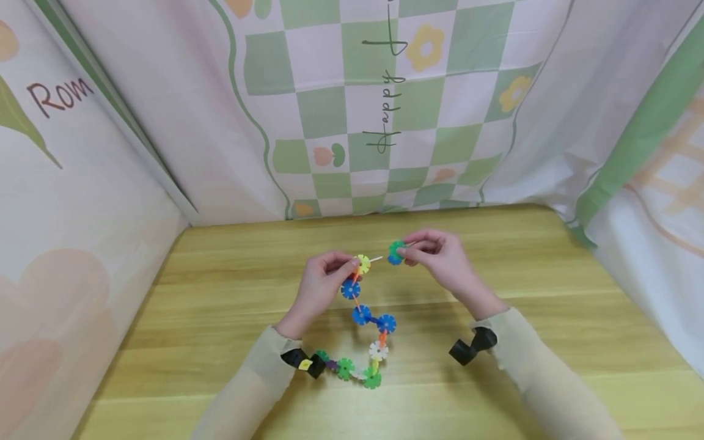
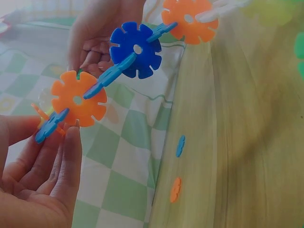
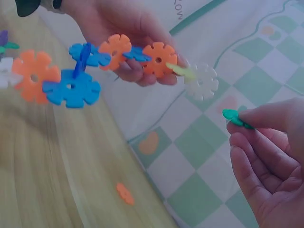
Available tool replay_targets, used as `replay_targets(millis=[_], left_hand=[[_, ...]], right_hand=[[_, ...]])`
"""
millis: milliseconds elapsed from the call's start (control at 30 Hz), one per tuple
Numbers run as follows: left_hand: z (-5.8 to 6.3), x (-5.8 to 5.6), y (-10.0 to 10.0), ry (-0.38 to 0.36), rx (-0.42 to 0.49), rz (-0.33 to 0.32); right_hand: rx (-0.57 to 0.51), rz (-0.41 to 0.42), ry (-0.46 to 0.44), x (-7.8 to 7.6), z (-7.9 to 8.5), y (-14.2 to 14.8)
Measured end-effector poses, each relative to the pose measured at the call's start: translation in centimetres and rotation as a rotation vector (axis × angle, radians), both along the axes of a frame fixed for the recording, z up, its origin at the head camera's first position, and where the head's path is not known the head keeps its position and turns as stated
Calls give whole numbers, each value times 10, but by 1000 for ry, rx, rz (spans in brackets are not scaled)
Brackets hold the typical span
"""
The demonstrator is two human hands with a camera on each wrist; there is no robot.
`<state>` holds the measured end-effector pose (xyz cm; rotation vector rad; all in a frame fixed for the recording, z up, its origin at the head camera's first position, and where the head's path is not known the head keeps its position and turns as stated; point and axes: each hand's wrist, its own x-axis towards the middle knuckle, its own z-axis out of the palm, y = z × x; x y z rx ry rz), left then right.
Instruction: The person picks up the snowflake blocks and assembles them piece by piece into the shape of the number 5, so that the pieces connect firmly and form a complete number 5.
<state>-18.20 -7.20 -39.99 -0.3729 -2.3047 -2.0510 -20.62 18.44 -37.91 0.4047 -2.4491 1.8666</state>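
Note:
My left hand (image 1: 321, 282) pinches a chain of slotted plastic snowflake discs (image 1: 361, 315) near one end. In the right wrist view, a white disc (image 3: 202, 81) forms that free end, beyond a yellow disc (image 3: 180, 71) and an orange disc (image 3: 160, 60). The rest of the chain hangs toward the front, in blue, orange, white and green. Across a small gap, my right hand (image 1: 442, 260) pinches a green snowflake disc (image 3: 237, 118) between thumb and forefinger, apart from the chain. Part of the chain's far end is hidden behind the left wrist camera.
On the wooden table (image 1: 220, 324) lie a loose blue disc (image 2: 180, 146) and a loose orange disc (image 2: 175, 190). A checkered curtain (image 1: 385, 110) hangs at the back edge. Black wrist cameras sit on the left sleeve (image 1: 247, 379) and right sleeve (image 1: 541, 379).

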Motion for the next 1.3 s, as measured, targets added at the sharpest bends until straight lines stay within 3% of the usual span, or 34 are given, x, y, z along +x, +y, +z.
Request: replay_targets(millis=[333,833,1300], left_hand=[[1,0,1,-14,-1,-7],[2,2,1,8,-6,-41],[-1,7,10,31,64,-15]], right_hand=[[-55,50,-43,7,2,-10],[-40,86,-61,8,3,-12],[-83,71,-73,10,3,-16]])
